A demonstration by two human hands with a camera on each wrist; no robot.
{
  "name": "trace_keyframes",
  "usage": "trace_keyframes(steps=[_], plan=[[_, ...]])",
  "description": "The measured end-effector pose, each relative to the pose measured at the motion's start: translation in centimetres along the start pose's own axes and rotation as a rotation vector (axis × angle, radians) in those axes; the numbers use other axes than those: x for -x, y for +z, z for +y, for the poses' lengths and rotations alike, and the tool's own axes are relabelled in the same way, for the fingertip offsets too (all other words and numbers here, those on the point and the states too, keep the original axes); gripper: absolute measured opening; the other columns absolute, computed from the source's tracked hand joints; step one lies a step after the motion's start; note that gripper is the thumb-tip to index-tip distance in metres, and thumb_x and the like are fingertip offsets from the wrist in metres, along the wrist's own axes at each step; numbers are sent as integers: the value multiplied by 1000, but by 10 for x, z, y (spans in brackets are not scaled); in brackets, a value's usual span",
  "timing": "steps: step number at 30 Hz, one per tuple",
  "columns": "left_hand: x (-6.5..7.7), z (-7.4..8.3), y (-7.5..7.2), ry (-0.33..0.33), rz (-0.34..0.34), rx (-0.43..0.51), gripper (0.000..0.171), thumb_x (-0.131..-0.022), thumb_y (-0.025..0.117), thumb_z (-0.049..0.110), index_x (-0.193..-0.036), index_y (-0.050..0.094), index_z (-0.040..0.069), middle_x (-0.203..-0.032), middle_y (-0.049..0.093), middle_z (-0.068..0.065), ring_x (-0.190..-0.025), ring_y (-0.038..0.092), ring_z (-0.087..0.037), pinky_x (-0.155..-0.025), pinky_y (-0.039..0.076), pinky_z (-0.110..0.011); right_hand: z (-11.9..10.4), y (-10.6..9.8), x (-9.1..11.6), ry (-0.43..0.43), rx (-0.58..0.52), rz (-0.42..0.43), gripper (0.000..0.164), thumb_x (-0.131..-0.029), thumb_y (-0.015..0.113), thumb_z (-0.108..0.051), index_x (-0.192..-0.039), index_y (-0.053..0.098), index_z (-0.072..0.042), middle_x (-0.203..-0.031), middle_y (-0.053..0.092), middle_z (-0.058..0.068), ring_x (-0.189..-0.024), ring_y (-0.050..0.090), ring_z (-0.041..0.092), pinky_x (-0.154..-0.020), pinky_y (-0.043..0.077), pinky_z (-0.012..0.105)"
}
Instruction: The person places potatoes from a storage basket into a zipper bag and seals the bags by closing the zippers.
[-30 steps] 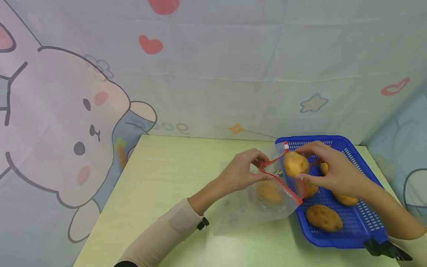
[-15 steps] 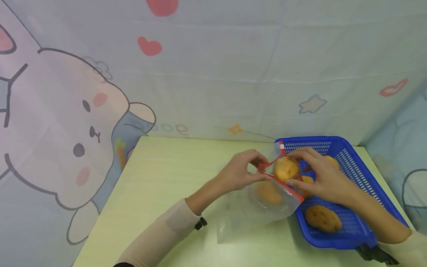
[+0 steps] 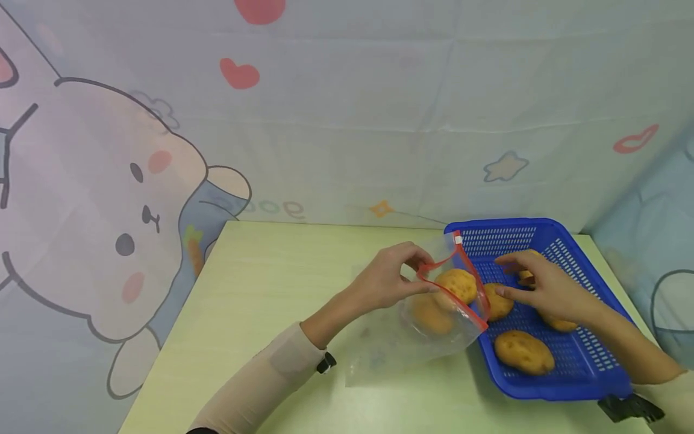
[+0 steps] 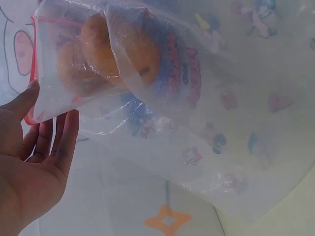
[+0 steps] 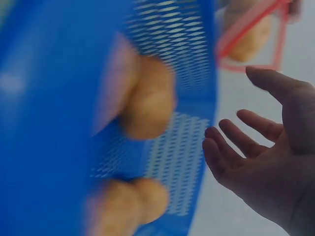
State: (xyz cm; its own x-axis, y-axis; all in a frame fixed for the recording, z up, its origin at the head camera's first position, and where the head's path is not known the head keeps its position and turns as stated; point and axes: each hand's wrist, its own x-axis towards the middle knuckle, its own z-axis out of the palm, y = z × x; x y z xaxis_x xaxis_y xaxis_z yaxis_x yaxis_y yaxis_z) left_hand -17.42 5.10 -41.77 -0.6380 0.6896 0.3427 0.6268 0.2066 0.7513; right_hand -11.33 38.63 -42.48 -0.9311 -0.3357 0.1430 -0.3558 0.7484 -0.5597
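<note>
My left hand pinches the red-edged mouth of a clear zip bag between thumb and fingers, keeping it apart. Two potatoes show in the bag: one potato just inside the mouth and another potato deeper, seen through the plastic. My right hand hovers over the blue basket to the right, holding nothing, its fingers loosely bent. Below its fingertips lies a potato. In the right wrist view the same hand has its thumb and fingers spread apart.
The basket also holds a potato at its near side, a potato at the back, and a potato partly under my right hand. The bag overlaps the basket's left rim. A printed cloth hangs behind the table.
My right hand brought a potato left into the bag's mouth, let go of it, and moved back right over the basket. My left hand has kept its pinch on the bag.
</note>
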Motion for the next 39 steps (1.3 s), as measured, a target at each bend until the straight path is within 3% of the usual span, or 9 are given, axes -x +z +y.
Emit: trace_keyframes(steps=[3, 10, 16, 19, 23, 27, 33, 39], plan=[[1, -1, 0, -7, -5, 5, 38, -88, 90, 17, -117, 70, 5, -109, 71, -7, -97, 66, -7, -70, 60, -19, 19, 10, 5, 41, 3, -69, 61, -95, 83, -30, -140, 59, 3, -132, 62, 21, -119, 62, 45, -96, 54, 64], [2, -1, -1, -11, 2, 8, 38, -88, 90, 18, -117, 70, 4, -108, 70, -6, -97, 67, -8, -70, 60, -19, 38, 31, 6, 67, 147, -119, 87, -82, 89, -54, -144, 58, -1, -141, 61, 26, -128, 58, 48, -98, 49, 71], [3, 0, 0, -12, -3, 7, 38, -88, 90, 17, -118, 69, 5, -109, 69, -4, -97, 66, -8, -70, 60, -19, 48, 42, 6, 10, 131, -83, 74, -84, 91, -42, -135, 63, 3, -128, 66, 21, -114, 65, 39, -93, 55, 61], [2, -1, 0, -6, 1, -7, 38, -87, 90, 17, -117, 69, 6, -109, 69, -4, -97, 66, -8, -71, 60, -18, 51, 44, 5, 17, 111, -57, 63, -86, 91, -36, -129, 64, 0, -121, 68, 16, -106, 66, 33, -89, 57, 55], [1, -1, 0, 8, 4, -28, 38, -87, 91, 17, -117, 69, 6, -109, 70, -5, -97, 67, -8, -73, 60, -20, 54, 45, 3, 40, 98, -68, 62, -85, 92, -39, -127, 62, -3, -118, 70, 12, -105, 67, 32, -88, 58, 54], [0, -1, 1, 17, -3, -40, 39, -88, 90, 19, -119, 70, 7, -111, 71, -8, -98, 67, -8, -77, 61, -22, 55, 43, 3, 58, 108, -83, 65, -83, 92, -43, -125, 62, -5, -115, 71, 10, -103, 68, 30, -85, 58, 51], [-2, 0, 2, 24, -4, -55, 40, -88, 90, 20, -120, 70, 6, -112, 71, -9, -98, 67, -8, -85, 62, -33, 53, 28, 3, 90, 138, -29, 66, -83, 91, -48, -122, 60, -4, -107, 69, 8, -93, 64, 24, -76, 56, 43], [-3, 3, 0, 34, -4, -123, 41, -88, 90, 26, -120, 71, 10, -110, 71, -3, -96, 66, -2, -92, 54, -17, 41, -7, 1, 66, 171, 83, 64, -85, 92, -39, -125, 58, -2, -112, 68, 18, -96, 66, 33, -73, 57, 46]])
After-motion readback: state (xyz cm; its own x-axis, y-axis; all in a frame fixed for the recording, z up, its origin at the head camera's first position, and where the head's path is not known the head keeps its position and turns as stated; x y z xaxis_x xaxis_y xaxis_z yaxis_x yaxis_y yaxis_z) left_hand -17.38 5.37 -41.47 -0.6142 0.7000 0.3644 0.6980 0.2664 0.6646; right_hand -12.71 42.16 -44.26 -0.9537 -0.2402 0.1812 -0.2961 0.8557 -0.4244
